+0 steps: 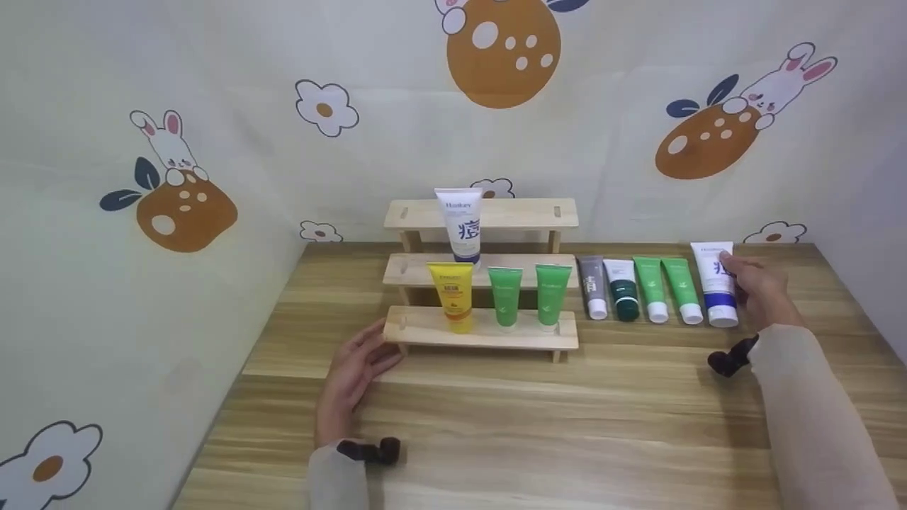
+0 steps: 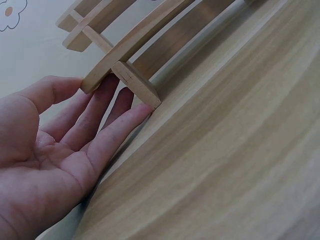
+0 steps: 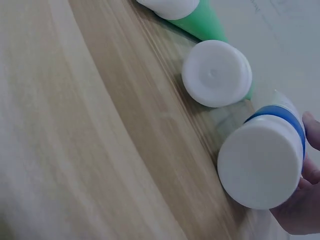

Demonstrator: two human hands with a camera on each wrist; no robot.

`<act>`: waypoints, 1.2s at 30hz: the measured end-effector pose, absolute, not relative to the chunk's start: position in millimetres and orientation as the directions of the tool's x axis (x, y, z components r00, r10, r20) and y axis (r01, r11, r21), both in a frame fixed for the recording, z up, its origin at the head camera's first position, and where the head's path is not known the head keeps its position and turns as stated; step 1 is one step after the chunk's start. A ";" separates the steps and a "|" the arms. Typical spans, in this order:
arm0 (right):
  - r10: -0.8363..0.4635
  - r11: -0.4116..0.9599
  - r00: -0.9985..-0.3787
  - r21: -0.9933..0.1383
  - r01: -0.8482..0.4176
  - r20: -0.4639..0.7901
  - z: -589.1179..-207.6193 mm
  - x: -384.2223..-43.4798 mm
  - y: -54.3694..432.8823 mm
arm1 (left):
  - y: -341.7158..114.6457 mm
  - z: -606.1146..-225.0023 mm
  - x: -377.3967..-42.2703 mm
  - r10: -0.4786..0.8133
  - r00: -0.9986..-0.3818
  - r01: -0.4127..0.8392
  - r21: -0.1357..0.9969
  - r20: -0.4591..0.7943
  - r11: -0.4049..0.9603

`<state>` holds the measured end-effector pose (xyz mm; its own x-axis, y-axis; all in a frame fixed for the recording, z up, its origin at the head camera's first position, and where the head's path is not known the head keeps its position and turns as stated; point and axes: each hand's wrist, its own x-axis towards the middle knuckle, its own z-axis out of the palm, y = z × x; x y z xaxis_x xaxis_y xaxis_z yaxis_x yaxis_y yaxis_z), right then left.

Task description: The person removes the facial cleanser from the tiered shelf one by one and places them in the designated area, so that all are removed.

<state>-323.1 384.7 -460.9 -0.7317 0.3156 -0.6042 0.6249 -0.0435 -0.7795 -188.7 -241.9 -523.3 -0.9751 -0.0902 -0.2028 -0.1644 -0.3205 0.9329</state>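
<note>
My left hand (image 1: 352, 374) holds the left end of the lowest step of a three-step wooden display rack (image 1: 425, 338). In the left wrist view, the thumb rests at the board's (image 2: 150, 31) end, with fingers under it and against the leg (image 2: 137, 82). On the right, my right hand (image 1: 762, 287) grips a white-and-blue squeeze tube (image 1: 712, 273) from its right side, thumb on its front. The tube lies on the table, its round white cap (image 3: 260, 162) facing the right wrist camera.
Beside that tube lie two green tubes (image 1: 650, 280), a white-and-dark-green tube (image 1: 623, 287) and a grey tube (image 1: 594, 283). A yellow tube (image 1: 453, 294) and two more green tubes (image 1: 506, 297) stand on the lowest step; a white tube (image 1: 462, 223) stands higher. A patterned cloth (image 1: 397, 142) hangs behind.
</note>
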 end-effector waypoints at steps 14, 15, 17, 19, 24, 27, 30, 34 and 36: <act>0.366 0.026 -0.715 -0.762 0.647 -0.595 -467.2 -327.9 380.3 | -241.8 -522.8 -188.9 -0.086 -0.976 -0.163 0.934 -0.200 -0.318; 0.369 0.030 -0.715 -0.761 0.648 -0.594 -467.1 -328.0 380.1 | -241.9 -522.7 -188.8 -0.085 -0.976 -0.163 0.934 -0.200 -0.319; 0.372 0.040 -0.715 -0.759 0.649 -0.592 -466.7 -328.4 379.6 | -242.2 -522.8 -188.6 -0.088 -0.975 -0.167 0.932 -0.205 -0.322; 0.370 0.054 -0.722 -0.762 0.645 -0.585 -465.8 -328.8 378.6 | -242.5 -523.0 -188.4 -0.090 -0.974 -0.169 0.933 -0.207 -0.317; 0.361 0.161 -0.753 -0.758 0.632 -0.550 -465.0 -326.3 375.4 | -242.3 -523.9 -188.7 -0.090 -0.974 -0.169 0.936 -0.206 -0.310; 0.348 0.186 -0.772 -0.768 0.613 -0.532 -464.7 -322.1 371.6 | -241.8 -524.2 -188.8 -0.089 -0.975 -0.164 0.932 -0.203 -0.324; 0.347 0.224 -0.790 -0.773 0.593 -0.506 -461.9 -318.1 365.1 | -241.6 -524.5 -189.0 -0.096 -0.974 -0.163 0.927 -0.207 -0.338; 0.379 0.375 -0.818 -0.737 0.563 -0.432 -454.3 -314.8 353.9 | -241.8 -524.6 -188.8 -0.101 -0.974 -0.160 0.932 -0.202 -0.325; 0.393 0.451 -0.832 -0.707 0.545 -0.391 -450.5 -314.0 348.8 | -241.7 -524.4 -188.5 -0.099 -0.975 -0.157 0.936 -0.197 -0.316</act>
